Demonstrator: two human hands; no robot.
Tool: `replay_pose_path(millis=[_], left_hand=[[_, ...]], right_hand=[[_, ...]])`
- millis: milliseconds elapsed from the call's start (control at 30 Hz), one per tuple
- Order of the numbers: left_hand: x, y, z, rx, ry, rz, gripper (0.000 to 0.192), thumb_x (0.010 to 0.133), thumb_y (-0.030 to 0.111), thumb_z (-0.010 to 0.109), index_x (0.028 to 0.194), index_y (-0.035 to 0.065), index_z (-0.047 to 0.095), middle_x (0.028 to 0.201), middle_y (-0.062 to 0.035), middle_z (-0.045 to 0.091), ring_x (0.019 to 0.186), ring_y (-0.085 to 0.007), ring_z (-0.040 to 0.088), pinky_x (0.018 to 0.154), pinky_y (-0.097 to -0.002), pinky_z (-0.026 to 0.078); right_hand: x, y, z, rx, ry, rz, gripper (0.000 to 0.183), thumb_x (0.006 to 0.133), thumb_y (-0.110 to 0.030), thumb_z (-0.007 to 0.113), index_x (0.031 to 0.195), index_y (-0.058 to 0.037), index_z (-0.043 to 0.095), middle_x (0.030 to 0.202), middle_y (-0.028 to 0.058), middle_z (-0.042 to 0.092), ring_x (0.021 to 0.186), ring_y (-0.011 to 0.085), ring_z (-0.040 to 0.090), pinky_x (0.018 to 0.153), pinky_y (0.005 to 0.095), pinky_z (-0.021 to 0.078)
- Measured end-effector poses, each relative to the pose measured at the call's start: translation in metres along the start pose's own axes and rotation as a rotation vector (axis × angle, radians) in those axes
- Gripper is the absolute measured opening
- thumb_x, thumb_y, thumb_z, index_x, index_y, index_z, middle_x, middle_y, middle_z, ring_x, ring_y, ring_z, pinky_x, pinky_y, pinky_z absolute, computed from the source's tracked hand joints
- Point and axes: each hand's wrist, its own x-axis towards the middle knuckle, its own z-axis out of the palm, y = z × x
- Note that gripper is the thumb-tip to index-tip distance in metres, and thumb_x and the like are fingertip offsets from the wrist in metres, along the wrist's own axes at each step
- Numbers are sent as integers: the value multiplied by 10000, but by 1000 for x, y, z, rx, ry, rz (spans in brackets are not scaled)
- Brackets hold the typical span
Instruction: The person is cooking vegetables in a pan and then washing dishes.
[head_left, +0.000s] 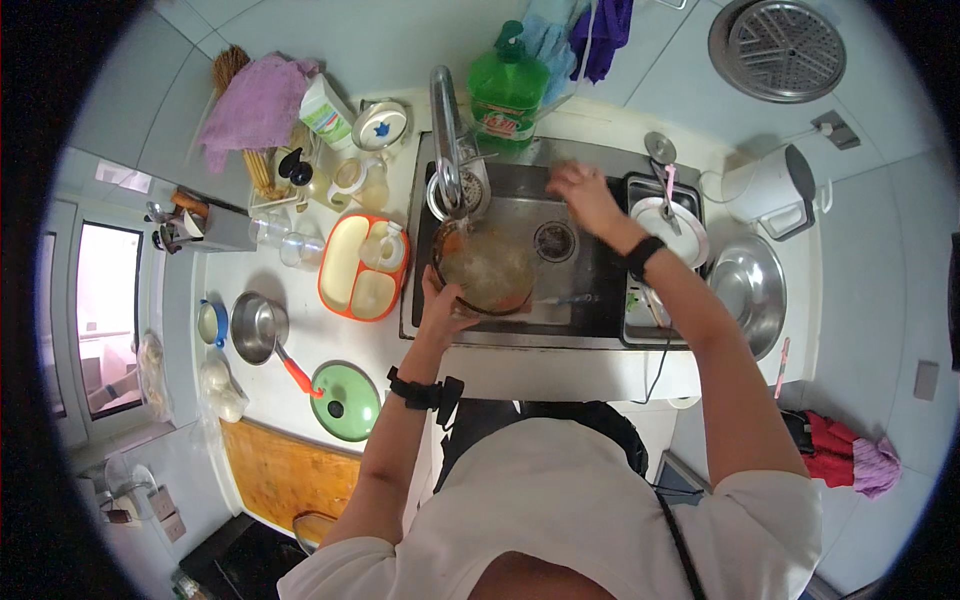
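A round, dark-rimmed bowl or pan (487, 270), full of cloudy water, stands tilted in the steel sink (592, 300) under the running faucet (445, 135). My left hand (444, 306) grips its near left rim. Blurred by motion, my right hand (581, 193) is raised over the sink's back part, right of the bowl and above the drain strainer (556, 241); nothing shows in it. A blue-and-white brush-like tool (570, 299) lies on the sink floor. What lies under the cloudy water is hidden.
Right of the sink are a rack with a white plate (667, 229), a steel basin (748, 292) and a white kettle (772, 187). At left stand an orange-rimmed divided tray (337, 262), a saucepan (256, 326) and a green lid (346, 401). A green detergent jug (506, 94) stands behind.
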Motion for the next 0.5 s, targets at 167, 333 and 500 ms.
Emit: replay_pose_path(millis=[167, 333, 500], left_hand=[[-6, 0, -2, -159, -15, 9, 874, 731, 162, 547, 1394, 206, -20, 1344, -125, 223, 1132, -358, 389, 772, -570, 458], [-27, 21, 19, 15, 77, 113, 892, 721, 117, 543, 1406, 163, -26, 1360, -134, 224, 1150, -342, 391, 869, -500, 424], [-5, 22, -15, 341, -39, 507, 912, 661, -42, 531, 1422, 130, 59, 1337, -107, 267, 1166, -242, 374, 981, -283, 316]], right_hand=[[17, -42, 5, 806, -506, 613, 421, 864, -288, 549, 1234, -114, 444, 1227, 139, 471, 1145, 273, 445, 956, 439, 368], [-36, -116, 98, 2086, -532, 490, 395, 899, -234, 505, 1240, -54, 414, 1213, 124, 485, 1053, 254, 508, 889, 450, 409], [-29, -158, 116, 2319, -446, 1167, 345, 914, -153, 473, 1238, -40, 430, 1201, 97, 497, 1022, 236, 512, 860, 396, 435]])
